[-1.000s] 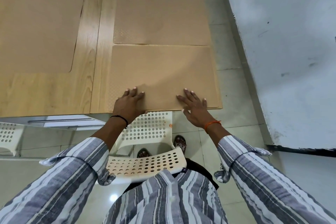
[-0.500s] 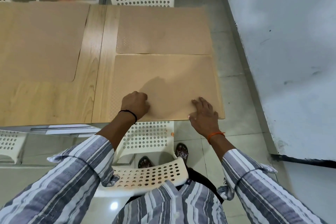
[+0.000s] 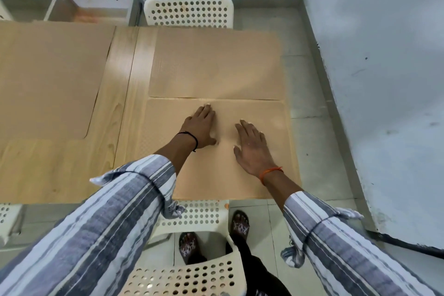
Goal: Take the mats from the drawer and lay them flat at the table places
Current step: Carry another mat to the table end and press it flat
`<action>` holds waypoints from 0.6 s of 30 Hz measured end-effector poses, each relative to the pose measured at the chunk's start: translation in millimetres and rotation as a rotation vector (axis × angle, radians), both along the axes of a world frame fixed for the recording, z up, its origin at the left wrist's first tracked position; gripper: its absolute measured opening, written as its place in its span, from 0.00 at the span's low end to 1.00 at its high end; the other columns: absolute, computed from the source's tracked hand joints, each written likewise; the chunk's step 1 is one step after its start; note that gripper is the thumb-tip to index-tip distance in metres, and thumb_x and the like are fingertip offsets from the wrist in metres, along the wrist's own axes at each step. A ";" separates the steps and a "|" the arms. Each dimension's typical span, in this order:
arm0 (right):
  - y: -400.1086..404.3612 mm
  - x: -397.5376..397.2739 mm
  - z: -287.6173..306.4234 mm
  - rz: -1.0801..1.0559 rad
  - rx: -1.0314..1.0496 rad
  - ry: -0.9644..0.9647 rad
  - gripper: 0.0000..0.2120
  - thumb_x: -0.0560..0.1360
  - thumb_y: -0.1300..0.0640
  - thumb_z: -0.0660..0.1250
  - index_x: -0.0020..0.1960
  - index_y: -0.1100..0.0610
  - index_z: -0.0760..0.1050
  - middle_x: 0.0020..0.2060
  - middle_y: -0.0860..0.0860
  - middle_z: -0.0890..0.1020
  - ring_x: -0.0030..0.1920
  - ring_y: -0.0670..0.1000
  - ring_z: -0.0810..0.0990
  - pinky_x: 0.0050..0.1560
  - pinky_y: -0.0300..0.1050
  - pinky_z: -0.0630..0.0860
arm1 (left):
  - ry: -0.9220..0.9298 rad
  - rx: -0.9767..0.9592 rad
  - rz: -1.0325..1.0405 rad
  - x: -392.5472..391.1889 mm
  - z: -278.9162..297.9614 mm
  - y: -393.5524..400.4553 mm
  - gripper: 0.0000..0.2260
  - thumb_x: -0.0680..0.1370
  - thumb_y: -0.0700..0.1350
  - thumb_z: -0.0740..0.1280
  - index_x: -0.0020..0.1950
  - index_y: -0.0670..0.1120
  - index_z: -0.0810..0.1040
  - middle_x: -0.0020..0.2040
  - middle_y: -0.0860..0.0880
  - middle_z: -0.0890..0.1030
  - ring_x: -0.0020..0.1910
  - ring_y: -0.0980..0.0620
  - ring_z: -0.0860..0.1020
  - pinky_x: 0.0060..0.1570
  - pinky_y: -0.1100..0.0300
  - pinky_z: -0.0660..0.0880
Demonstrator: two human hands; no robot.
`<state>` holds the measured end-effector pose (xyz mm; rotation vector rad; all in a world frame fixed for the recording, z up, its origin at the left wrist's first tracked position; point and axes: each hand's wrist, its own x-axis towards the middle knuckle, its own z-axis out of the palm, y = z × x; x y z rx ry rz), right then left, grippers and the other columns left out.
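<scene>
Near mat (image 3: pixel 211 170): tan, rectangular, rounded corners, fine dimpled texture along its left side; lies flat at the table's near right place. My left hand (image 3: pixel 200 127) and right hand (image 3: pixel 252 149) rest palm-down on it, fingers straight, gripping nothing.

Far mat (image 3: pixel 216 62): same tan sheet, flat, its near edge meeting the near mat's far edge.

Left mat (image 3: pixel 48 79): same material, flat, apart from the other two across a strip of bare wood.

Table (image 3: pixel 115 108): pale wood grain, glossy.

White perforated plastic chairs: one (image 3: pixel 189 11) at the far side, one (image 3: pixel 192 276) below me.

Open drawer (image 3: pixel 93 5): white, beyond the table.

Floor (image 3: pixel 312 146): pale grey tile. Wall (image 3: pixel 384 79): scuffed, pale blue-white.
</scene>
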<state>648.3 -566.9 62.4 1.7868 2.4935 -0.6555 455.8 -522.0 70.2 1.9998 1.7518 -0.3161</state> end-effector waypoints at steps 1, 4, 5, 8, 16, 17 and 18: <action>8.7 -5.2 -1.3 0.010 0.007 -0.004 0.30 0.80 0.55 0.59 0.79 0.58 0.54 0.79 0.55 0.54 0.79 0.56 0.52 0.76 0.61 0.55 | -0.005 -0.006 0.007 -1.2 -3.2 2.4 0.45 0.71 0.57 0.73 0.79 0.46 0.50 0.80 0.48 0.44 0.79 0.48 0.46 0.73 0.48 0.57; 33.3 -20.4 -7.2 0.037 0.019 -0.015 0.29 0.81 0.54 0.56 0.79 0.57 0.51 0.80 0.53 0.52 0.79 0.55 0.50 0.77 0.60 0.51 | -0.010 -0.016 0.033 -2.7 -9.9 6.7 0.49 0.69 0.59 0.74 0.80 0.48 0.47 0.80 0.49 0.43 0.79 0.49 0.46 0.74 0.49 0.55; 39.6 -25.1 -10.1 0.048 0.016 -0.014 0.29 0.82 0.54 0.55 0.80 0.57 0.51 0.80 0.52 0.51 0.79 0.54 0.50 0.77 0.60 0.51 | -0.006 -0.022 0.038 -2.4 -11.1 6.3 0.50 0.69 0.59 0.74 0.80 0.48 0.46 0.80 0.49 0.42 0.79 0.49 0.45 0.74 0.49 0.55; 59.1 -36.9 -21.3 0.040 -0.013 0.015 0.28 0.82 0.53 0.53 0.80 0.56 0.50 0.80 0.51 0.49 0.80 0.53 0.48 0.78 0.58 0.49 | -0.001 -0.027 0.061 -1.0 -12.8 8.4 0.53 0.68 0.59 0.75 0.80 0.49 0.43 0.80 0.51 0.41 0.79 0.50 0.45 0.74 0.50 0.56; 60.6 -31.9 -52.7 -0.043 0.131 0.067 0.29 0.81 0.46 0.50 0.80 0.53 0.51 0.80 0.50 0.51 0.80 0.49 0.48 0.78 0.52 0.47 | 0.006 0.076 0.046 -4.6 -24.8 2.7 0.40 0.78 0.61 0.60 0.80 0.49 0.41 0.80 0.52 0.40 0.79 0.52 0.44 0.74 0.51 0.52; 60.4 -31.9 -55.3 -0.049 0.148 0.059 0.29 0.81 0.47 0.49 0.80 0.53 0.52 0.80 0.50 0.52 0.80 0.50 0.49 0.78 0.52 0.48 | -0.005 0.124 0.051 -4.6 -28.6 -0.9 0.35 0.80 0.59 0.56 0.80 0.49 0.41 0.80 0.52 0.41 0.79 0.52 0.44 0.75 0.51 0.51; 60.7 -32.3 -56.8 -0.057 0.163 0.053 0.28 0.81 0.48 0.49 0.80 0.53 0.53 0.80 0.50 0.53 0.79 0.50 0.50 0.78 0.53 0.49 | -0.025 0.170 0.062 -4.1 -33.4 -4.6 0.32 0.81 0.57 0.53 0.80 0.49 0.42 0.80 0.52 0.41 0.79 0.52 0.45 0.75 0.50 0.48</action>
